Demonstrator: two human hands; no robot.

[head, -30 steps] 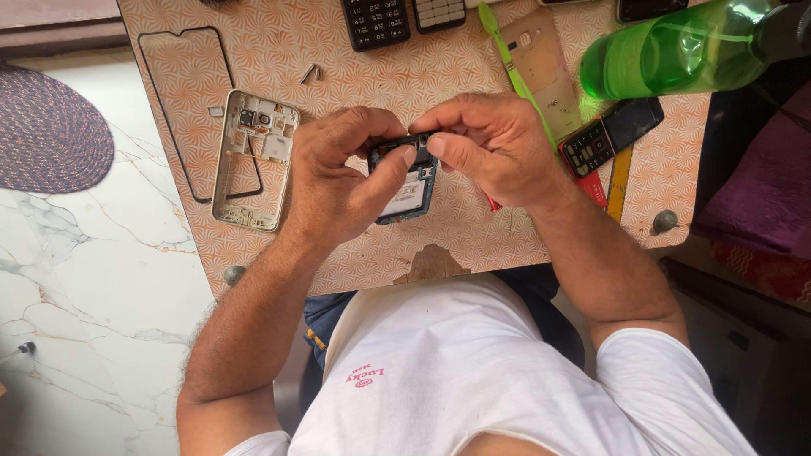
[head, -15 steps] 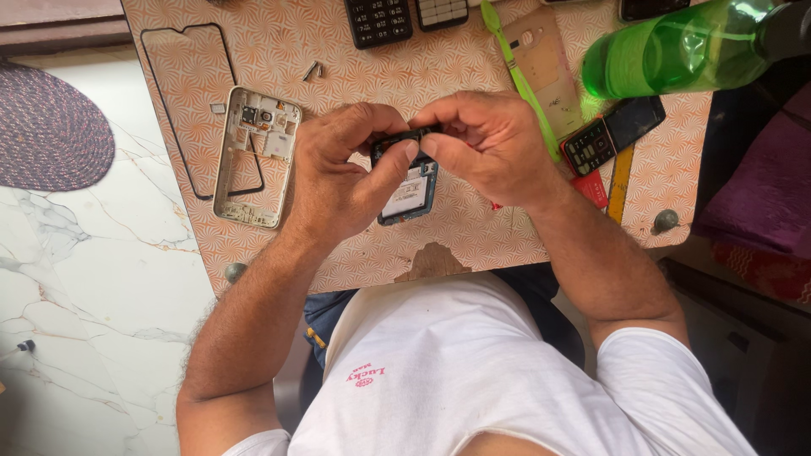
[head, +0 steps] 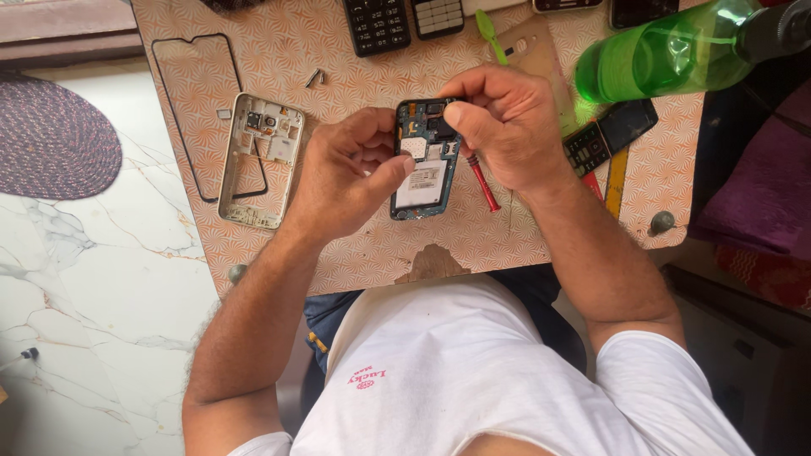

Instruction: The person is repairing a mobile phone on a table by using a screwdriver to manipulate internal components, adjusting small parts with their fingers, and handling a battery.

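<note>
An opened smartphone body (head: 425, 162) with its blue circuit board and a white label showing is held over the patterned table (head: 355, 76). My left hand (head: 346, 173) grips its left edge, thumb on the board. My right hand (head: 507, 127) pinches the top right corner of the phone. A red-handled tool (head: 483, 186) lies under my right hand, touching the table. A silver phone frame (head: 258, 160) lies to the left of my left hand.
A black screen bezel (head: 198, 110) lies beside the frame. Two keypad phones (head: 404, 19) sit at the far edge, another keypad phone (head: 608, 135) at the right. A green bottle (head: 667, 55) lies at the upper right. Small screws (head: 314, 78) rest near the frame.
The phone body has turned more upright and flat towards me. My right hand shifted up to its top corner, and my left thumb now rests on the board.
</note>
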